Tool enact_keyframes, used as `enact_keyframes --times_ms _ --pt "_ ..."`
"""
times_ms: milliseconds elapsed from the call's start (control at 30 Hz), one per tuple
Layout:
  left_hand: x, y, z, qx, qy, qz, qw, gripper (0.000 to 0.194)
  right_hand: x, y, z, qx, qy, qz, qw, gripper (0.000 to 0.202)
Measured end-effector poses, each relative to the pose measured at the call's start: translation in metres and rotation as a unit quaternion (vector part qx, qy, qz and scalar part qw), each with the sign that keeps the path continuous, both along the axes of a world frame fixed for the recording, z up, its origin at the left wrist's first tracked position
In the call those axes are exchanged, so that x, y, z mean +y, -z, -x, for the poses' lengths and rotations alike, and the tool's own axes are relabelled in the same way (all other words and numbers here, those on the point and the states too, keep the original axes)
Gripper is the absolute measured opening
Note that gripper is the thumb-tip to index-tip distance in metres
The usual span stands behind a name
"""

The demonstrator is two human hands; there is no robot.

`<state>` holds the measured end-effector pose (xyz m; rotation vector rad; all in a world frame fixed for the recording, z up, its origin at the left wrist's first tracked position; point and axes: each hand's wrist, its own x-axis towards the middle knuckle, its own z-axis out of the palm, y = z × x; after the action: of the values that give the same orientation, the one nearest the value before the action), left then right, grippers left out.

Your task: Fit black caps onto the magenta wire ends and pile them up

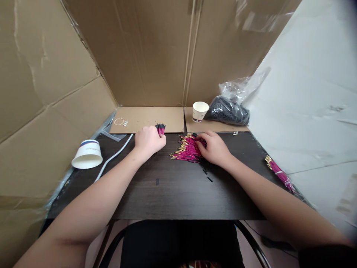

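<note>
My left hand (149, 140) is closed in a fist around a bundle of short magenta wires (161, 129). Their black-sleeved ends stick up past my thumb. Right of it, a loose pile of magenta wires with gold-coloured pin tips (187, 148) lies on the dark table, tips pointing left. My right hand (214, 148) curls over the right end of this pile, thumb and fingers bent around some wires. The fingertips are partly hidden. Small black sleeves (210, 179) lie on the table just below my right hand.
A paper cup (200, 111) stands at the back beside a clear bag of black pieces (230, 109). Another cup (87, 154) is upside down at left, near a white cable (114, 156). A tied magenta wire bundle (280, 174) lies at right. Cardboard walls (139, 52) enclose the table (178, 201).
</note>
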<state>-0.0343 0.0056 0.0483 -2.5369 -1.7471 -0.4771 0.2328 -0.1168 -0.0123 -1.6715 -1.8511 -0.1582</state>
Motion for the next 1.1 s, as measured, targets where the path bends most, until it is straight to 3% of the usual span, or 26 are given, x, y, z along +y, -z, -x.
enact_keyframes --times_ms 167,333,500,1100 --pt "-0.010 0.003 -0.005 -0.060 0.054 -0.017 0.997 0.020 -0.001 -0.004 0.001 -0.005 -0.001 -0.001 1.000 0.013" --pt "-0.026 0.019 -0.015 -0.130 0.163 -0.031 0.977 0.026 0.000 -0.005 0.001 -0.014 -0.004 -0.002 1.000 0.012" --pt "-0.032 0.032 -0.020 -0.167 0.220 -0.012 0.961 0.026 -0.001 -0.005 0.003 -0.010 -0.003 0.003 1.000 0.010" --pt "-0.030 0.039 -0.023 -0.184 0.237 0.053 0.953 0.021 0.001 -0.004 0.006 -0.043 0.002 0.059 0.997 0.013"
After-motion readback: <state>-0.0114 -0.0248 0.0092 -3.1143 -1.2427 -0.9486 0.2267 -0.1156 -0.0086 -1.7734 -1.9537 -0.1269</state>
